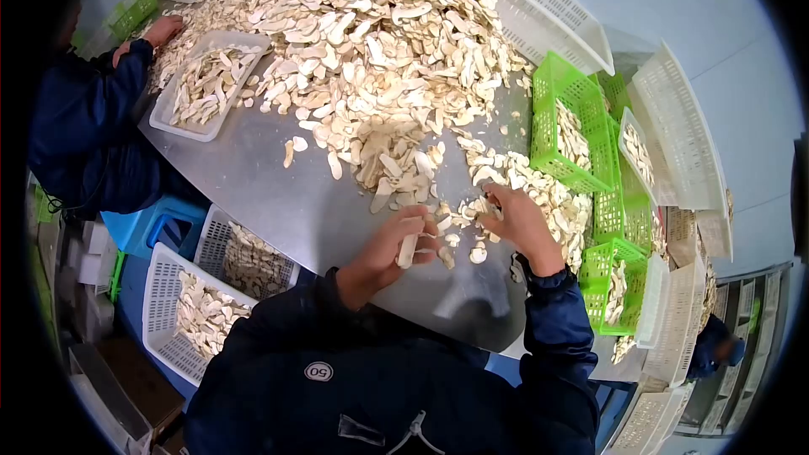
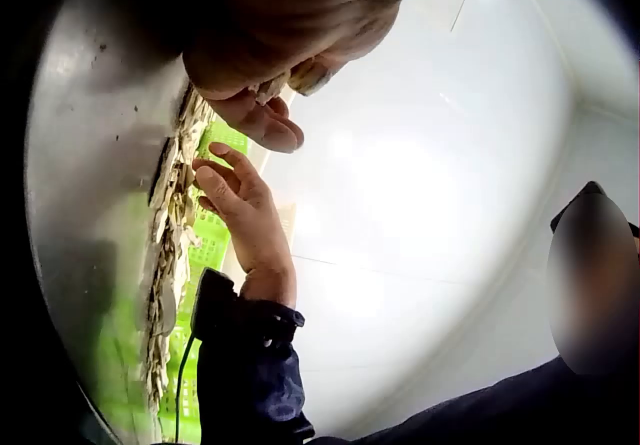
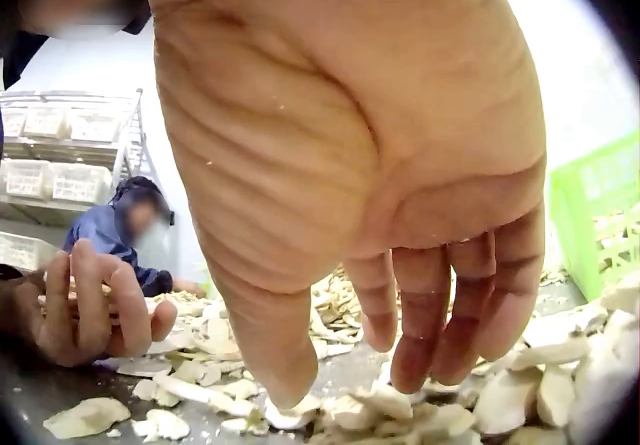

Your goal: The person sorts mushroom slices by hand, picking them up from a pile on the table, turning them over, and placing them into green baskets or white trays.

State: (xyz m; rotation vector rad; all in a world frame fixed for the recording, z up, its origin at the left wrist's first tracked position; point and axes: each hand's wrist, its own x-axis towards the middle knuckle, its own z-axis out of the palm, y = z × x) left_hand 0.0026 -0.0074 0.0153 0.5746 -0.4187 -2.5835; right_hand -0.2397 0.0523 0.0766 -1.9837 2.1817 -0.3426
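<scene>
1. We find the left hand [image 1: 389,246] curled round a pale mushroom slice [image 1: 408,250], just above the steel surface [image 1: 253,177].
2. The right hand [image 1: 516,221], fingers relaxed, touches loose slices [image 1: 459,219].
3. We judge the slices light, soft and brittle; pinch the flat faces gently.

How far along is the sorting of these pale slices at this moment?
Done: the green baskets and white baskets are already partly filled. In hand: the left hand grips a few slices; the right hand reaches its fingers into loose pieces near the table edge. Left: probably most of it, judging by the big heap on the steel table.
</scene>
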